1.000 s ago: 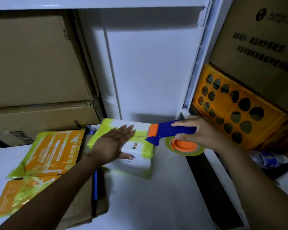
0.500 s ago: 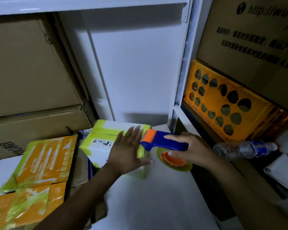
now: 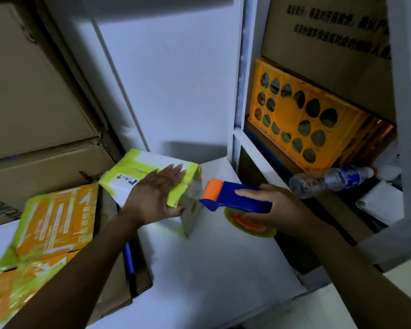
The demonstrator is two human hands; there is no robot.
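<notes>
A small white box [image 3: 138, 169] bound with yellow-green tape sits on the white tabletop [image 3: 211, 269]. My left hand [image 3: 154, 195] lies flat on the box's top with straight fingers, thumb at its near edge. My right hand [image 3: 268, 207] grips a blue tape dispenser [image 3: 237, 197] with an orange head. A yellow tape roll with an orange hub [image 3: 252, 225] hangs under it. The dispenser's nose sits at the box's right side face.
Flattened orange-and-yellow cartons [image 3: 45, 231] lie on a brown box at the left. Large cardboard boxes [image 3: 33, 96] stack behind them. On the right shelf are an orange perforated crate [image 3: 301, 119], a lying plastic bottle [image 3: 330, 180], and a printed carton [image 3: 330, 43] above.
The view has shifted closer. My left hand slid rightwards along the box top toward its edge. The dispenser has come down to the box's right side face.
</notes>
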